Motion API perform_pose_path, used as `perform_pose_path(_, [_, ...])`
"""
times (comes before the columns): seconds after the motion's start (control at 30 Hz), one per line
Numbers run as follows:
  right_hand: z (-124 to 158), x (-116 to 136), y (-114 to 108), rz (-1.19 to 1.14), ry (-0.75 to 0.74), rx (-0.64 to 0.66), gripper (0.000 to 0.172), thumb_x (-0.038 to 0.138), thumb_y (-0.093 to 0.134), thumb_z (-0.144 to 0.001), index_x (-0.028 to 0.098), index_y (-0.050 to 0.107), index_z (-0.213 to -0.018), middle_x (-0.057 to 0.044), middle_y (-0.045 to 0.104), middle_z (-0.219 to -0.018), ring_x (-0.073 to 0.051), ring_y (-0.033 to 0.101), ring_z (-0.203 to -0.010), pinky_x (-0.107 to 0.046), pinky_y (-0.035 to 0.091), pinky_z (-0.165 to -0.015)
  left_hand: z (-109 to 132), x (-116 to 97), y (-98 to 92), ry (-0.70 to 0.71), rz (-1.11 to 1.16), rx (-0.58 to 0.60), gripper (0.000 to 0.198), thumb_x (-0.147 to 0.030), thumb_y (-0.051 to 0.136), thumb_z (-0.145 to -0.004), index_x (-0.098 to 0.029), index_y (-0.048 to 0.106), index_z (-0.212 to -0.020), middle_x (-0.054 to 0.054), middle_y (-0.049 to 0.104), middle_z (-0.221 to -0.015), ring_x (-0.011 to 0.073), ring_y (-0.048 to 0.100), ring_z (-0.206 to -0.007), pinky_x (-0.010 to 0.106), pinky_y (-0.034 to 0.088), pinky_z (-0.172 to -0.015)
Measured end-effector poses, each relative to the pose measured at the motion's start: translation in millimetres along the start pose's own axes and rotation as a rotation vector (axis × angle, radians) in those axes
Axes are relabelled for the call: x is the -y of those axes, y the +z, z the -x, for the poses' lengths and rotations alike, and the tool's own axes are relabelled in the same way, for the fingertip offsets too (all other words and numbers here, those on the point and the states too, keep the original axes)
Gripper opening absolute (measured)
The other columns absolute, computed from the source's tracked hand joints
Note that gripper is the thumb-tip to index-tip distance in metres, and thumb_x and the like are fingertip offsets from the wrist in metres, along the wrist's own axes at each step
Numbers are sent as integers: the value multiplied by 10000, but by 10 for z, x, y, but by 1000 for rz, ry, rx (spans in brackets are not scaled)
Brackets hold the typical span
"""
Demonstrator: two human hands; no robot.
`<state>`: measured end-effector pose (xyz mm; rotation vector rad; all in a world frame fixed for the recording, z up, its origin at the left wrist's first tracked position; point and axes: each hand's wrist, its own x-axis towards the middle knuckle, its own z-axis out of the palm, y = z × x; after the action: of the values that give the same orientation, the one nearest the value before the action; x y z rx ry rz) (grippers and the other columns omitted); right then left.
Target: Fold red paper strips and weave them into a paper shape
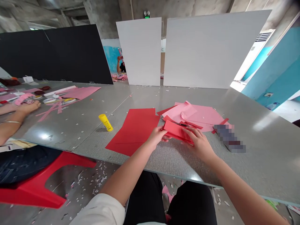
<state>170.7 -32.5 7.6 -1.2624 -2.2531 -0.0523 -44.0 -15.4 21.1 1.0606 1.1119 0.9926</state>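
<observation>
A folded red paper (176,129) lies on the grey table (145,97) in front of me. My left hand (156,136) pinches its left edge with closed fingers. My right hand (199,142) lies over its right part, fingers pressed on it. A large red sheet (133,129) lies flat just to the left. Behind the folded paper sits a pile of pink sheets (199,114) with red strips and dark scissors (181,124) partly tucked in.
A yellow glue stick (105,122) lies left of the red sheet. Another person's arm (14,117) rests at the far left by pink strips and tape rolls. White and black boards stand at the back. A red stool (39,181) stands below left.
</observation>
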Motion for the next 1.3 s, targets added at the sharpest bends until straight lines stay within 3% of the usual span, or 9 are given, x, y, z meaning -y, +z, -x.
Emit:
perform_pose_path(0.17, [112, -155, -151, -93, 58, 55, 538, 471, 486, -821, 307, 380, -1323, -75, 460, -1311, -261, 483, -1160, -453, 423, -939, 60, -7, -78, 7, 11, -10, 214, -285, 586, -759, -146, 593, -923, 68, 656, -833, 123, 627, -624, 237, 504, -532])
perform_pose_path(0.3, [223, -177, -215, -47, 39, 155, 635, 476, 519, -789, 319, 310, -1368, -87, 421, -1348, -273, 551, -1078, -435, 496, -838, 56, -14, -108, 15, 104, -9, 193, -313, 597, -748, -154, 585, -857, 38, 636, -736, 112, 604, -595, 245, 512, -541])
perform_pose_path(0.4, [291, -153, -226, 9, 31, 149, 672, 453, 498, -801, 299, 241, -1404, -101, 417, -1349, -284, 556, -1065, -430, 516, -793, 19, -1, -118, -3, 147, -47, 173, -295, 594, -744, -157, 573, -846, 27, 628, -696, 101, 586, -548, 240, 507, -531])
perform_pose_path(0.7, [279, -19, -153, -114, 37, 172, 616, 487, 504, -801, 251, 364, -1354, -124, 526, -1210, -270, 537, -1075, -430, 468, -886, -61, -68, 8, 8, 221, -61, 151, -265, 594, -739, -157, 571, -842, 5, 591, -642, 90, 558, -505, 228, 488, -494])
perform_pose_path(0.8, [246, 12, -93, -152, 54, 162, 639, 511, 480, -808, 251, 329, -1372, -121, 498, -1254, -284, 496, -1131, -454, 439, -916, -74, -101, 80, 20, 223, -11, 155, -273, 591, -740, -158, 573, -842, 10, 599, -658, 91, 557, -510, 225, 482, -487])
perform_pose_path(0.97, [223, 51, -46, -260, 163, 179, 648, 469, 472, -822, 238, 279, -1395, -124, 488, -1241, -260, 549, -1057, -420, 453, -889, -129, -112, 120, 27, 204, 13, 189, -279, 599, -732, -157, 576, -874, 23, 613, -698, 98, 565, -524, 222, 480, -476])
perform_pose_path(1.07, [212, 45, -37, -340, 218, 170, 528, 394, 415, -862, 216, 362, -1356, -119, 534, -1173, -233, 574, -1003, -400, 450, -881, -131, -94, 146, 52, 168, -22, 260, -331, 626, -724, -172, 568, -921, 32, 622, -752, 116, 588, -575, 239, 497, -503])
perform_pose_path(1.17, [181, 30, -13, -431, 297, 96, 409, 304, 345, -888, 195, 494, -1253, -110, 585, -1116, -213, 577, -995, -383, 437, -889, -71, -25, 256, 89, 115, -69, 382, -373, 671, -691, -213, 545, -1015, 55, 633, -958, 169, 625, -781, 289, 535, -607])
perform_pose_path(1.3, [120, 41, 29, -696, 495, 29, 337, 323, 356, -874, 192, 603, -1061, -81, 648, -1041, -214, 596, -968, -370, 463, -848, 32, 142, 483, -8, 46, 129, 423, -298, 700, -668, -190, 547, -1047, 96, 611, -1099, 228, 592, -976, 321, 525, -720])
